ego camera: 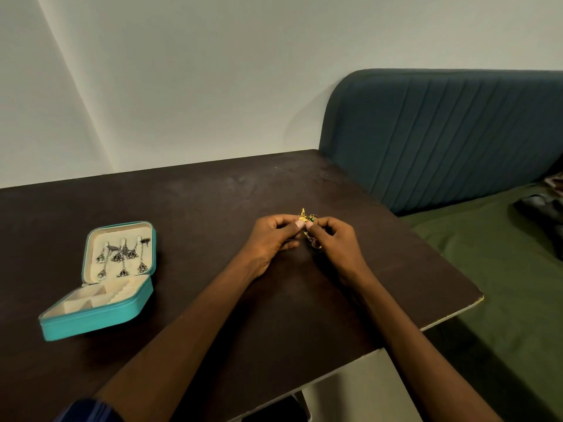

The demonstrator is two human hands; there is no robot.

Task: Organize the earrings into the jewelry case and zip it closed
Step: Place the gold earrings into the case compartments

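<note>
A teal jewelry case point(91, 321) lies open on the left of the dark table point(213, 208). Its cream lid stands tilted up with several silver drop earrings point(122, 257) hanging in it. The cream tray compartments below look bare. My left hand point(271, 239) and my right hand point(332, 239) meet at the table's middle right. Both pinch a gold earring with green stones point(306, 219) between thumbs and fingertips, just above the table. Part of the earring hangs below the fingers, half hidden by my right hand.
The table's right edge point(457, 312) runs diagonally, close to my right forearm. Beyond it stands a bed with a blue padded headboard point(441, 132) and a green sheet point(502, 269). Dark objects point(545, 208) lie on the bed at far right. White walls stand behind.
</note>
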